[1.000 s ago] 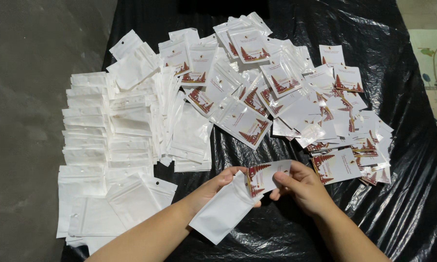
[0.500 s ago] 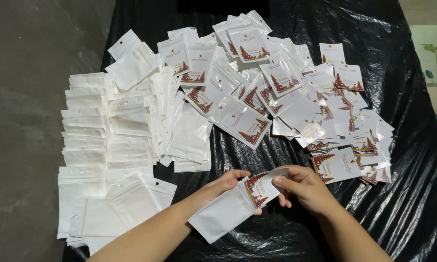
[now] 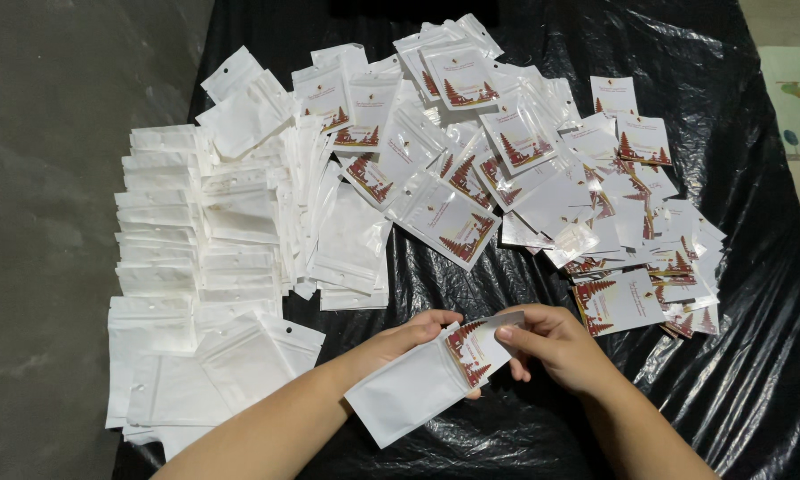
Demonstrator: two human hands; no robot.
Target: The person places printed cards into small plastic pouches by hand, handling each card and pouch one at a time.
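Since a second ago the printed card (image 3: 482,345) has slid deeper into the white pouch (image 3: 411,388), so less of it sticks out now, and both hands have shifted a touch toward the left.

Biggest thing here is the black plastic sheet (image 3: 756,293) covering the surface, all crinkly and shiny, with grey floor (image 3: 53,178) off to the left. On it, left side, sit rows of empty white pouches (image 3: 196,249), stacked and overlapping. Up top and centre there's a loose heap of filled pouches (image 3: 444,133) showing red tree prints, and to the right a messy pile of bare printed cards (image 3: 636,231).

Down front, the left hand (image 3: 409,338) is pinching the open mouth of the white pouch, which is held tilted just above the sheet. Right hand (image 3: 551,342) has thumb and fingers clamped on the card's outer end, card about halfway inside the pouch.
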